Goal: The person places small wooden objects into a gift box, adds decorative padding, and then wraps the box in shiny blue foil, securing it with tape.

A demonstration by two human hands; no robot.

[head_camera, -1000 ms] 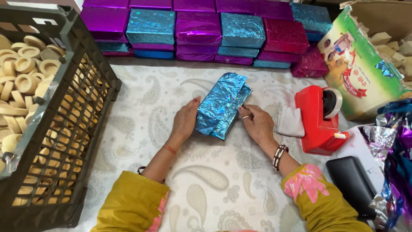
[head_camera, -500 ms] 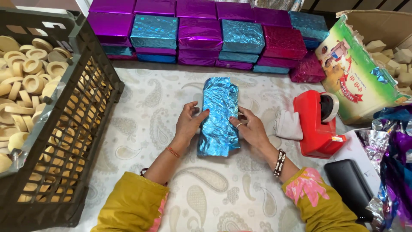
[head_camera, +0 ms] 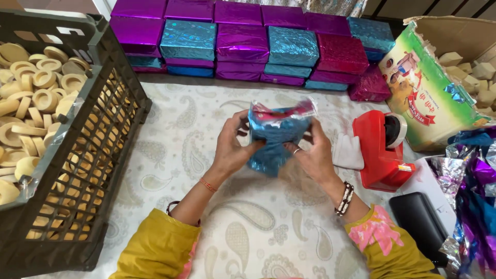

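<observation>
Both sets of fingers curled tight round a blue foil packet [head_camera: 276,135], left hand [head_camera: 231,147] gripping its left edge, right hand [head_camera: 315,155] its right, packet lifted above a pale paisley cloth [head_camera: 170,155] at table centre. Red tape dispenser [head_camera: 382,150] just right of the hands, black lattice crate [head_camera: 82,170] of tan rings at left. Stacked purple and blue foil boxes [head_camera: 243,41] along the back, crinkled loose foil [head_camera: 475,191] at far right.
</observation>
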